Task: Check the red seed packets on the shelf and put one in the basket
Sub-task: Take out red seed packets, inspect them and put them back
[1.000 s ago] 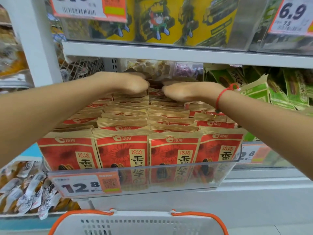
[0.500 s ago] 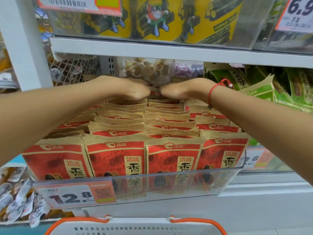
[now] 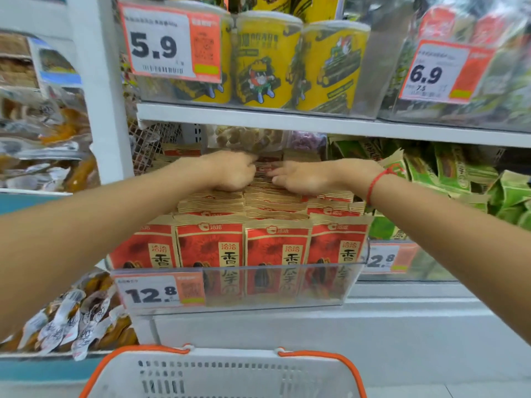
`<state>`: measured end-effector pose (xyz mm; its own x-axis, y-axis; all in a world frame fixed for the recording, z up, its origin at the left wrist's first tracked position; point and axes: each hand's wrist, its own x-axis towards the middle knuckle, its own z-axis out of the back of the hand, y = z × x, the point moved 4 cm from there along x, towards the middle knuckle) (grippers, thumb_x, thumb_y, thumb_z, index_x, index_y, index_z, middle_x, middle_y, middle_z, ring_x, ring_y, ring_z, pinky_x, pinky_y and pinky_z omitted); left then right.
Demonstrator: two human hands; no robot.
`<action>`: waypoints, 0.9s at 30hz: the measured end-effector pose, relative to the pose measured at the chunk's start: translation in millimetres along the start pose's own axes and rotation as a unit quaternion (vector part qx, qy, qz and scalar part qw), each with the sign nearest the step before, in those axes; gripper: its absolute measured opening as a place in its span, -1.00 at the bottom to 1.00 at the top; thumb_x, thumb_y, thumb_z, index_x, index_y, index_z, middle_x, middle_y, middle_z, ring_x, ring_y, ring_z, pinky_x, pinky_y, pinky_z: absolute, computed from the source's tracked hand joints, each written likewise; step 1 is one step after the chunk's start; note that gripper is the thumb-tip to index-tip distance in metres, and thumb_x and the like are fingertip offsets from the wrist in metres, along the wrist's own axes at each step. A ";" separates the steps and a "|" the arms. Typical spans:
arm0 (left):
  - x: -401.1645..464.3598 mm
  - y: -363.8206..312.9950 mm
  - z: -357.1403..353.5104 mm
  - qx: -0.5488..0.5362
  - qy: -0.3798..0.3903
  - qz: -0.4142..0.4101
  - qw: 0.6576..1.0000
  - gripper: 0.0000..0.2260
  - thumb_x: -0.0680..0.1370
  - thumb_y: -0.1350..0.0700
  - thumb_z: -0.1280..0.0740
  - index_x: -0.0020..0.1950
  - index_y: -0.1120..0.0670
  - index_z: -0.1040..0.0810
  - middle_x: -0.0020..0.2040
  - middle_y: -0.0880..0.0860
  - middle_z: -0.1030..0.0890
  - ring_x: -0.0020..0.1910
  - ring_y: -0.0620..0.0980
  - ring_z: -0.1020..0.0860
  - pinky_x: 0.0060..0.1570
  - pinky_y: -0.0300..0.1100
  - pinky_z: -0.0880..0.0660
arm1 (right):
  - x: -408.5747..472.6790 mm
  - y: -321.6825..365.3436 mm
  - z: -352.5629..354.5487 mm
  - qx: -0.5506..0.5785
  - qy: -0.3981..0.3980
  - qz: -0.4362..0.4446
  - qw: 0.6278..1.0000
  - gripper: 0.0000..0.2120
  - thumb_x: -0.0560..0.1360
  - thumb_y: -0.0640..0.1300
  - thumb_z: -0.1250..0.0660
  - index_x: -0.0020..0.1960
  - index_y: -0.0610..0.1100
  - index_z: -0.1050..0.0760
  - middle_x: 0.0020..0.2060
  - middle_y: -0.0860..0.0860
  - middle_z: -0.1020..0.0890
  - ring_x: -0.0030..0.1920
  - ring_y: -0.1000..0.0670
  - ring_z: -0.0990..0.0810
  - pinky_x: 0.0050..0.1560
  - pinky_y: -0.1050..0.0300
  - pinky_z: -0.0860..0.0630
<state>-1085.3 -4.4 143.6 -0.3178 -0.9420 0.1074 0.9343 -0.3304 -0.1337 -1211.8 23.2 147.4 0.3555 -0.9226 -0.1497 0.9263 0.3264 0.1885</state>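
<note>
Packets: red seed packets (image 3: 211,248) stand upright in four rows inside a clear plastic bin (image 3: 339,285) on the middle shelf; kraft-brown top seams, red fronts with a sunflower print and a dark seed drawn low on each face.
Rows: front packets face the camera; the ones behind show only their brown top edges, running back toward the rear of the shelf.
Left hand: left hand (image 3: 232,172) reaches to the back of the rows, knuckles up, fingers curled down onto the packet tops; it appears to pinch one rear red packet, though the grip itself is partly hidden under the knuckles.
Right hand: right hand (image 3: 301,176) lies just beside the left, palm down, fingers fairly straight and spread, tips touching the tops of the rear packets; nothing is grasped.
Wrist: red string bracelet (image 3: 376,180) on the right wrist.
Basket: white basket (image 3: 230,374) with orange handles sits below the shelf at the bottom edge of the view; what can be seen of it holds no packet.
Price tag: tag reading 12.8 (image 3: 155,294) is fixed to the left front of the bin.
Upper shelf: yellow snack canisters (image 3: 267,61) behind a tag reading 5.9 (image 3: 169,44); further right, a tag reading 6.9 (image 3: 439,73).
Neighbours: green packets (image 3: 451,173) fill the section right of the red ones; wrapped snacks with white labels (image 3: 66,323) hang low on the left.
</note>
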 end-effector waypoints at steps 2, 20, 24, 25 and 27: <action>-22.1 -10.8 3.9 -0.019 0.001 -0.018 1.000 -0.61 0.68 0.07 -0.02 0.52 0.02 -0.26 0.48 0.15 -0.33 0.43 0.15 -0.32 0.34 -0.09 -0.30 | -20.3 2.5 -0.1 0.009 -0.015 0.014 1.000 -0.59 0.68 -0.12 -0.02 0.52 -0.12 -0.20 0.51 -0.06 -0.23 0.49 -0.05 -0.20 0.35 0.26 -0.14; -109.8 -46.4 -14.5 -0.005 -0.114 -0.114 0.987 -0.46 0.51 -0.37 -0.03 0.41 -0.20 -0.39 0.41 -0.20 -0.41 0.39 -0.10 -0.37 0.22 -0.06 -0.38 | -123.2 -45.3 -8.3 0.160 -0.245 0.045 0.955 -0.87 0.44 0.06 -0.43 -0.04 0.08 -0.65 0.02 0.07 -0.66 0.06 0.04 -0.59 0.18 -0.05 -0.51; -110.8 -42.0 -17.7 0.012 -0.137 -0.142 0.980 -0.52 0.54 -0.31 -0.06 0.43 -0.22 -0.36 0.44 -0.21 -0.37 0.43 -0.13 -0.32 0.29 -0.11 -0.34 | -130.2 -51.8 -14.3 0.170 -0.220 0.045 0.960 -0.85 0.38 0.09 -0.47 -0.10 0.07 -0.68 0.16 0.01 -0.62 0.25 0.03 -0.50 0.31 -0.10 -0.41; -110.7 -41.5 -17.6 0.012 -0.142 -0.147 0.979 -0.52 0.54 -0.31 -0.06 0.42 -0.22 -0.37 0.43 -0.21 -0.38 0.43 -0.12 -0.33 0.29 -0.11 -0.35 | -131.8 -53.6 -15.9 0.159 -0.225 0.046 0.960 -0.88 0.38 0.07 -0.47 -0.11 0.09 -0.67 0.21 0.01 -0.59 0.27 0.02 -0.48 0.33 -0.14 -0.39; -110.3 -40.5 -16.7 0.012 -0.151 -0.154 0.976 -0.52 0.53 -0.31 -0.05 0.41 -0.23 -0.38 0.42 -0.21 -0.40 0.41 -0.11 -0.36 0.24 -0.09 -0.40 | -135.5 -60.3 -16.4 0.146 -0.247 0.033 0.957 -0.92 0.40 0.04 -0.46 -0.11 0.09 -0.66 0.25 0.05 -0.55 0.29 0.02 -0.46 0.34 -0.20 -0.35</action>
<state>-1090.8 112.0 120.7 -0.5250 -0.7372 0.4252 0.8069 -0.5901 -0.0269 -1313.8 132.0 140.4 0.2419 -0.9104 0.3355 0.8035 0.3818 0.4567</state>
